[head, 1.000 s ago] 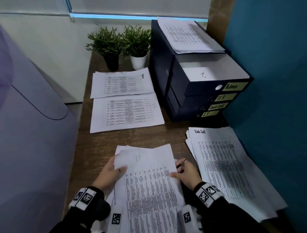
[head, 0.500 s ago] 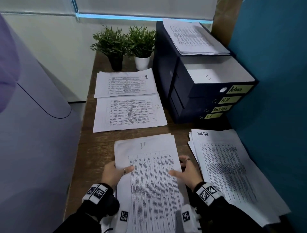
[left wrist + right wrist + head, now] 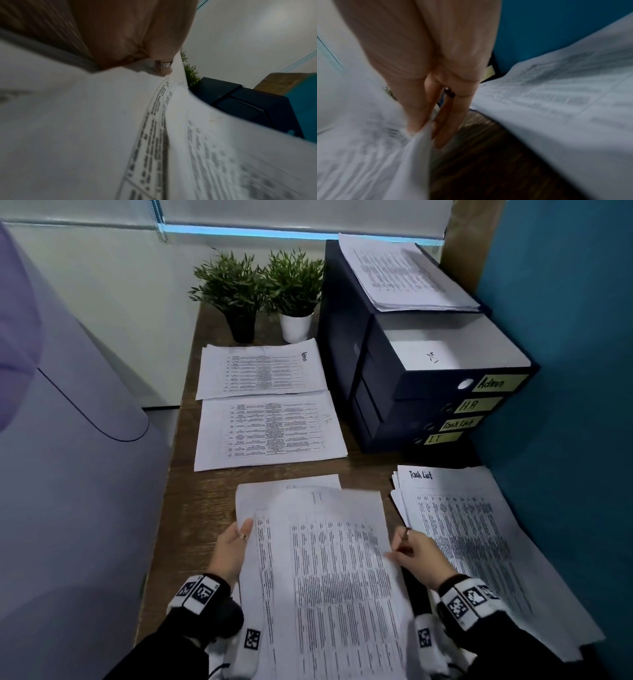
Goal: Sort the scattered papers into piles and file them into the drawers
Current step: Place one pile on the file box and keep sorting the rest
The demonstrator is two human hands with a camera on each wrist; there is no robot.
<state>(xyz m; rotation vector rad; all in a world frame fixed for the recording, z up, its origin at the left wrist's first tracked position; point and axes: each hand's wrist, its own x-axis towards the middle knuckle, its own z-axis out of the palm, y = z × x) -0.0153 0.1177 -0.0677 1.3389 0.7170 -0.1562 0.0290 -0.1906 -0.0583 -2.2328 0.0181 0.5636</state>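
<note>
Near me on the desk lies a stack of printed sheets (image 3: 251,501) (image 3: 68,121). My left hand (image 3: 233,546) (image 3: 133,33) grips its left edge, thumb on top. My right hand (image 3: 414,549) (image 3: 428,67) pinches the right edge of the top sheet (image 3: 335,559) (image 3: 368,148), which is raised and blurred. Sorted piles lie around: Admin (image 3: 260,369), HR (image 3: 270,433) and Task List (image 3: 472,535). The dark drawer unit (image 3: 376,392) at the back right has labels Admin, HR, Task List and IT. Its top drawer (image 3: 445,350) stands pulled out with a white sheet inside.
Another paper pile (image 3: 404,278) rests on top of the drawer unit. Two potted plants (image 3: 236,292) (image 3: 294,292) stand at the desk's far end. A teal wall (image 3: 565,371) closes the right side. The wooden desk (image 3: 191,508) ends at my left, beside a pale panel.
The sheet headed IT was on top of the near stack. My right hand has now taken the top sheet's right edge and lifted it, and that heading no longer shows.
</note>
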